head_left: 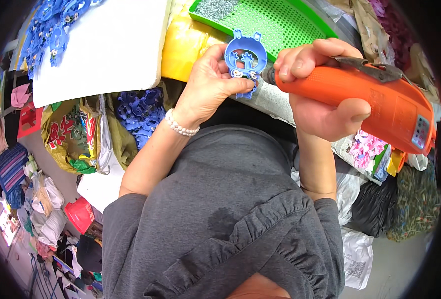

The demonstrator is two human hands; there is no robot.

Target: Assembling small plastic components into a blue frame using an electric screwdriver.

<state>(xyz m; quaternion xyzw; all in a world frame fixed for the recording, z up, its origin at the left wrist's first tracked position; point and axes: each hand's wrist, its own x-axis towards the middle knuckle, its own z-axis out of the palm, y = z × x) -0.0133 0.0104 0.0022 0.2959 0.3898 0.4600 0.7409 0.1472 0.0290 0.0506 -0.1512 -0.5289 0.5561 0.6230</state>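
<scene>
Between the thumb and fingers of my left hand [208, 84] is a blue plastic toy shell [248, 55], a hollow rounded piece with small posts at its top and a narrower part below. My right hand [320, 89] grips an orange electric screwdriver [365, 99], fingers over its top and thumb underneath. The tool's dark tip touches or nearly touches the right lower side of the shell; I cannot tell which. Just beyond the hands lies a green perforated tray [280, 27] with a heap of small silver screws [215, 7] at its left end.
A white board [101, 45] lies at the far left, with several blue plastic parts [56, 30] at its edge. More blue parts [140, 114] fill a bag below it. Yellow wrapping [185, 47] sits beside the tray. Pink pieces [367, 149] and a black bag [372, 207] are at right.
</scene>
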